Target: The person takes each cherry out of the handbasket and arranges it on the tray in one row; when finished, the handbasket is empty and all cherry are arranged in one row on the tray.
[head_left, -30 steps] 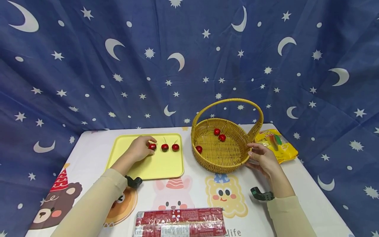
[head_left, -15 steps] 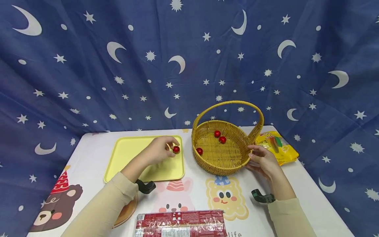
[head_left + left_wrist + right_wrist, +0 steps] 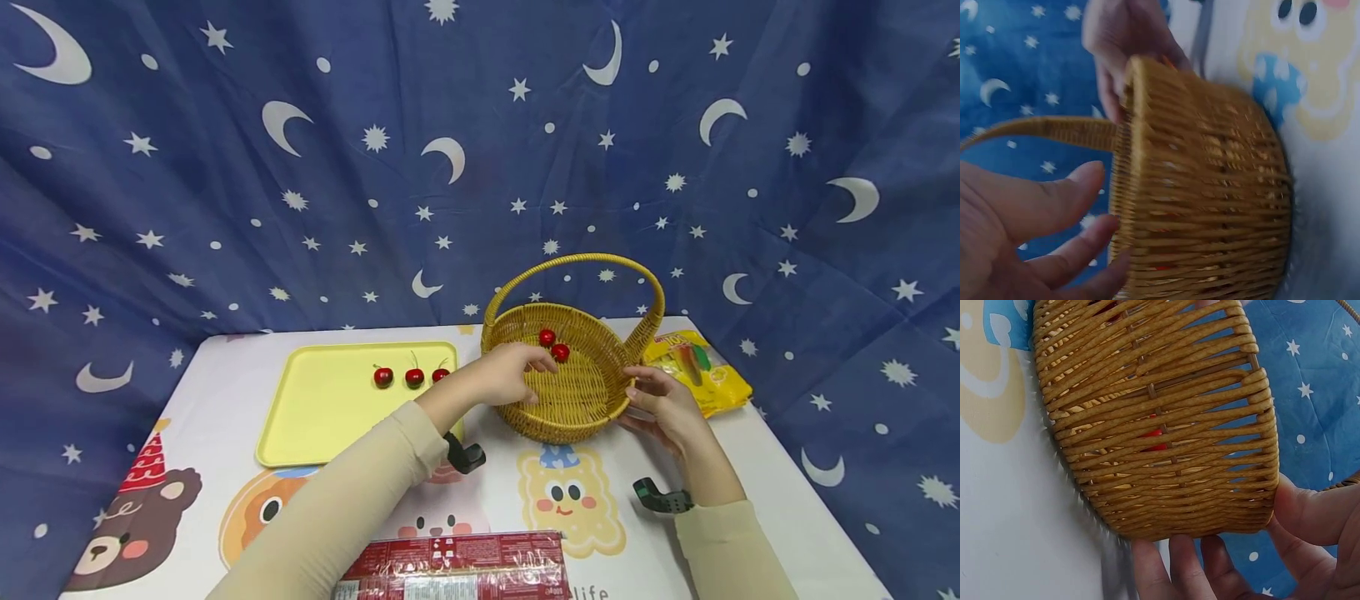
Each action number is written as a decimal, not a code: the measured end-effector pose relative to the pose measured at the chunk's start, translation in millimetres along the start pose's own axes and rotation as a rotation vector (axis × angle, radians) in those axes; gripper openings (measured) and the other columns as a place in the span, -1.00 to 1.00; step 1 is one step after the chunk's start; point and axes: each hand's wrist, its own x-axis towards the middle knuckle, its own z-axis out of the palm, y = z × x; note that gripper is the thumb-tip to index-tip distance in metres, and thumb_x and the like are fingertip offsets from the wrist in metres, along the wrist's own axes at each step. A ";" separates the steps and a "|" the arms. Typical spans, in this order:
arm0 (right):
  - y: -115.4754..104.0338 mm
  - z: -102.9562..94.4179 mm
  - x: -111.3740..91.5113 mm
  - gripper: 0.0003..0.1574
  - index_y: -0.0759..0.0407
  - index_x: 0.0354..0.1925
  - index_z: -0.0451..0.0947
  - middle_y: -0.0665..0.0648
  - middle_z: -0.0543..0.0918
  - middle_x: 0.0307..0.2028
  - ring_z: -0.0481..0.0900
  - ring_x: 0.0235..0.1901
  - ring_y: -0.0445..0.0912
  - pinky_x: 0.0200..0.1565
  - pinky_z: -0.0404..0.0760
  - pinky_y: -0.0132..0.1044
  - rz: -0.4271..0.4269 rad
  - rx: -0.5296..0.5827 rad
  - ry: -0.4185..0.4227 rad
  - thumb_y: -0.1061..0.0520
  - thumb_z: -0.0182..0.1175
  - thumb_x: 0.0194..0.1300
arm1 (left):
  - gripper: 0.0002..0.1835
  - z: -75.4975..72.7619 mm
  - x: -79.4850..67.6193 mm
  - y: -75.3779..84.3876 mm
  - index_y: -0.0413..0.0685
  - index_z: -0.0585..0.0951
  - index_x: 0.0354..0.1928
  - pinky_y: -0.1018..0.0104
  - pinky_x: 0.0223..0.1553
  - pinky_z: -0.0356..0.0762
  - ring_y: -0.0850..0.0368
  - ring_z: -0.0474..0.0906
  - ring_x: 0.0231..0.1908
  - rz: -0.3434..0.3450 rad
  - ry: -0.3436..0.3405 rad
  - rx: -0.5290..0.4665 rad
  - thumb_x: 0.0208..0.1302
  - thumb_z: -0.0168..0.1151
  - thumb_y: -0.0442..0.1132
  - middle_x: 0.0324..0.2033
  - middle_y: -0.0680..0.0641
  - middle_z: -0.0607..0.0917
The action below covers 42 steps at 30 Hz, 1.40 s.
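1. Yellow tray (image 3: 322, 408), left of the left hand: three stemmed cherries (image 3: 414, 378), the rightmost partly hidden by the forearm.
2. Red package (image 3: 465, 560), nearer than both hands, cut off below.
3. Left hand (image 3: 506, 375): thumb and fingers apart, hiding the basket's left interior.
4. Wicker basket (image 3: 577, 400), between the hands: opening upward, handle arching left-to-right; two cherries visible.
5. Right hand (image 3: 666, 407) grips its right rim.

The head view looks forward and down over the table (image 3: 780, 500) from farthest off; the wrist views, turned sideways, face the basket (image 3: 558, 429) close up, the left from its left, the right from its right; all three share basket and starry curtain (image 3: 480, 108).
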 end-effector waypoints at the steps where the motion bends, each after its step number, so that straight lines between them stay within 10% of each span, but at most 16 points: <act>1: -0.1 -0.1 -0.1 -0.43 0.11 0.48 0.42 0.17 0.36 0.26 0.76 -0.04 -0.04 0.10 0.80 0.01 -0.002 0.001 -0.003 0.20 0.21 0.60 | -0.43 1.2 5.9 -0.4 0.02 0.68 0.30 0.06 0.33 0.59 -0.10 0.59 0.37 -0.021 -0.013 0.024 0.25 0.48 -0.47 0.30 -0.12 0.71; 7: 0.5 -0.7 0.0 -0.47 0.06 0.45 0.46 0.17 0.36 0.25 0.77 -0.04 -0.04 0.08 0.81 -0.01 0.003 0.020 -0.007 0.20 0.22 0.60 | -0.36 9.8 29.6 -2.6 -0.03 0.68 0.33 0.31 -0.12 0.48 0.04 0.58 0.09 -0.113 -0.092 0.188 0.25 0.14 -0.63 0.35 -0.08 0.67; 18: -2.4 -1.2 2.5 -0.47 0.03 0.45 0.47 0.18 0.37 0.25 0.77 -0.06 -0.06 0.09 0.80 0.01 0.002 0.017 -0.016 0.19 0.22 0.60 | -0.47 24.3 34.9 -2.9 0.04 0.79 0.19 0.16 0.40 0.54 -0.05 0.56 0.42 -0.140 -0.109 0.329 0.33 0.14 -0.58 0.23 -0.04 0.77; 30: 0.3 -1.9 1.9 -0.46 0.04 0.46 0.46 0.11 0.38 0.18 0.76 -0.07 -0.05 0.08 0.81 0.00 0.028 0.032 -0.007 0.21 0.22 0.60 | -0.58 15.8 21.6 -9.8 0.04 0.76 0.21 0.22 0.07 0.62 0.10 0.65 0.02 -0.001 0.030 0.018 0.32 0.53 -0.30 -0.07 0.00 0.79; 42: 0.0 -1.5 1.8 -0.45 0.06 0.47 0.45 0.13 0.37 0.24 0.75 -0.05 -0.05 0.11 0.80 0.00 0.029 0.015 0.000 0.20 0.22 0.60 | -0.61 -17.7 -35.1 -2.5 0.16 0.81 0.08 0.19 -0.04 0.65 0.10 0.64 -0.11 0.029 0.176 -0.096 0.21 0.63 -0.24 -0.05 0.09 0.81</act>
